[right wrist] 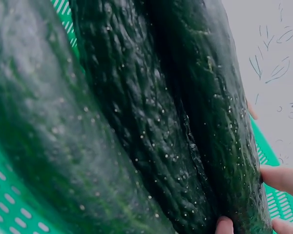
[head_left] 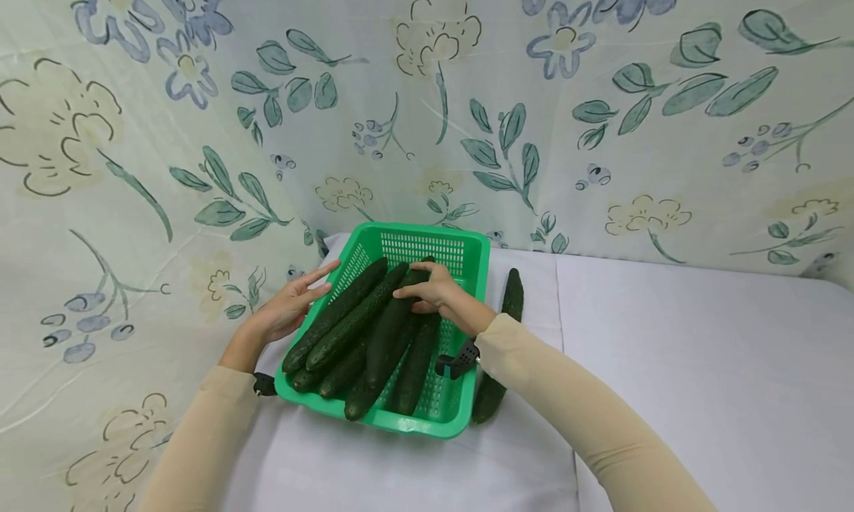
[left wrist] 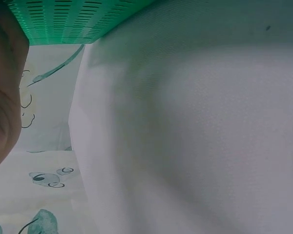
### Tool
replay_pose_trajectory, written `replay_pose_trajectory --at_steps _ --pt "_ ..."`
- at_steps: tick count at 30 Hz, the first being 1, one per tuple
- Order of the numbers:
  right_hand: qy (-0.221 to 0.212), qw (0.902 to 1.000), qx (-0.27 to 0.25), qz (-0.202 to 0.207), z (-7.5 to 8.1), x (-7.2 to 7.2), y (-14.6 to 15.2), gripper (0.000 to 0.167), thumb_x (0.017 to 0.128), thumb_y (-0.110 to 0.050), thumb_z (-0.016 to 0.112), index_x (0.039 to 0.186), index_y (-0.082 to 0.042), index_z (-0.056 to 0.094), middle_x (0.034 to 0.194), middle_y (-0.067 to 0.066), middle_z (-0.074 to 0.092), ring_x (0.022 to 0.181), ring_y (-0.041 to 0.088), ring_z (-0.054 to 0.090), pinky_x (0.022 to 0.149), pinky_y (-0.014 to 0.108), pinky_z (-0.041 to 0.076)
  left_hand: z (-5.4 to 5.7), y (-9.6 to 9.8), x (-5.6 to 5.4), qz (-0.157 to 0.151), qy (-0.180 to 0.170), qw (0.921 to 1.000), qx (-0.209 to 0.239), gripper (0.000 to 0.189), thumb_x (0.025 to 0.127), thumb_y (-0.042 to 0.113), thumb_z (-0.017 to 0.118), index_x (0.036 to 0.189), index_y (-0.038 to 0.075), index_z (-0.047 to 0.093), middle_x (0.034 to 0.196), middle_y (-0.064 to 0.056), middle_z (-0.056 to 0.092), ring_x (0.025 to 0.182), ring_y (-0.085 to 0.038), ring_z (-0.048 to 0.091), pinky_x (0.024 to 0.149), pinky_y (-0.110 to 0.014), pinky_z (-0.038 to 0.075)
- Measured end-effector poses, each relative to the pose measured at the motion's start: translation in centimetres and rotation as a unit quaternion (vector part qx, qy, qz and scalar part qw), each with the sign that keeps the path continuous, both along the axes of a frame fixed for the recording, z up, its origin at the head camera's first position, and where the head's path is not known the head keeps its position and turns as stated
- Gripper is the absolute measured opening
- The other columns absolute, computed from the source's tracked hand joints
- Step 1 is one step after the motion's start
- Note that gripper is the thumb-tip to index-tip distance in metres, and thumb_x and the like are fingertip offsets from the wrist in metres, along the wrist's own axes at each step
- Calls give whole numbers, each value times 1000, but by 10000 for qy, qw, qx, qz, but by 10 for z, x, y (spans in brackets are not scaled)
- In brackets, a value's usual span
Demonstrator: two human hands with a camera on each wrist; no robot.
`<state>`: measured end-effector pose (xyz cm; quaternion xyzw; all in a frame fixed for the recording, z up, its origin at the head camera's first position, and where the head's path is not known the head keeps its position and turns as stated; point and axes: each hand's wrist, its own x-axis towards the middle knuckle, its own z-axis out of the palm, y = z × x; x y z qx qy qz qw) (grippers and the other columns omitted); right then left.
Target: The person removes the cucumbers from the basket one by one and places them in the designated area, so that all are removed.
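A green plastic basket (head_left: 475, 264) holds several dark green cucumbers (head_left: 343, 301), lying lengthwise and partly stacked. Over the upper end of one cucumber (head_left: 385, 341) in the middle of the pile, my right hand (head_left: 437, 290) grips it between thumb and fingers. The right wrist view has that grip at its lower right, with the thumb (right wrist: 224, 225) on one side of the cucumber and fingers (right wrist: 283, 180) on the other. My left hand (head_left: 290, 310) is at the basket's left rim, fingers extended; whether it touches the rim is unclear. Only its edge shows in the left wrist view.
One more cucumber (head_left: 512, 297) lies outside the basket, along its right side, partly covered by my right forearm. White cloth (head_left: 667, 364) covers the table. A flower-patterned curtain (head_left: 400, 127) hangs behind and to the left.
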<state>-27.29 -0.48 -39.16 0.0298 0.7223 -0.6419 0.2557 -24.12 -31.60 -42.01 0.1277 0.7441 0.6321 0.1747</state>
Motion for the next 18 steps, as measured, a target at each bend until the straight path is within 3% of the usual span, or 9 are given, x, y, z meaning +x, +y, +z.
replay_pose_trajectory --at_steps 3,7,18 --pt "5 10000 23 -22 0 0 0 73 86 -7 80 150 -16 46 159 20 21 88 36 71 79 42 59 0 1 0 -53 -24 10000 70 56 109 27 44 161 24 23 153 -15 32 37 -4 23 39 -20 30" --pt "-23 10000 -33 -79 1 1 1 73 86 -6 80 150 -15 47 159 21 20 90 38 71 81 44 59 1 2 0 -100 -19 9998 141 56 110 25 43 161 22 21 164 -15 10 38 -6 20 39 -22 27" --pt "-265 9970 -647 -319 5 1 0 79 84 3 78 153 -14 42 160 22 18 82 34 73 84 46 57 0 3 0 -51 32 9999 80 56 110 24 42 161 21 21 166 -11 0 46 -14 10 45 -31 19"
